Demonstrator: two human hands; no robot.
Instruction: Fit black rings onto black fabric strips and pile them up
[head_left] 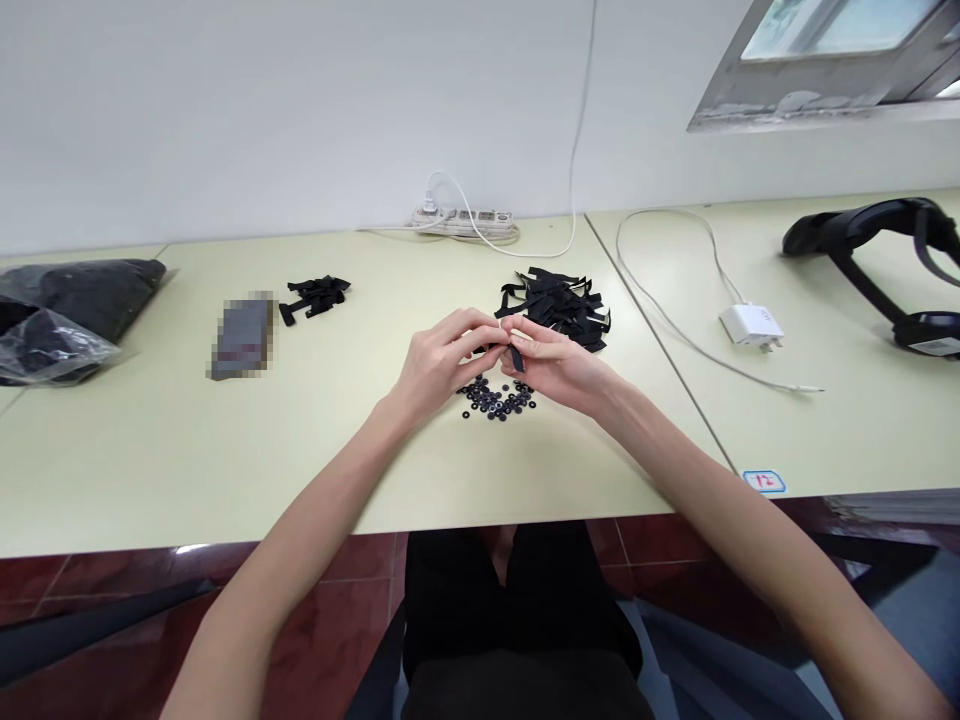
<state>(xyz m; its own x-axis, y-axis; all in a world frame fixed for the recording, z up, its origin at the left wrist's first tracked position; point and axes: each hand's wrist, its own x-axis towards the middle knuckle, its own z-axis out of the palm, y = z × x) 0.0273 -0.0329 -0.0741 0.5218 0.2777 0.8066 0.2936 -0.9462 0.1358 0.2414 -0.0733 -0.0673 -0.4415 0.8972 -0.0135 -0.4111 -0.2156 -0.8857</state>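
My left hand (448,362) and my right hand (553,362) meet above the table, fingertips together. Between them is a short black fabric strip (517,358), its lower end hanging from the fingers of my right hand. The left fingers are pinched against the same spot; whether they grip the strip or some small piece on it is hidden. Just below the hands lies a scatter of small dark round rings (497,404) with holes in the middle. Behind my right hand is a heap of loose black strips (559,300), partly covered by the fingers.
A smaller pile of black pieces (319,295) lies left, near a blurred-out flat item (241,338) and a plastic bag of dark material (97,300). A power strip (463,222) sits by the wall. At right are a white charger (752,325) with cable and a black headset (877,240).
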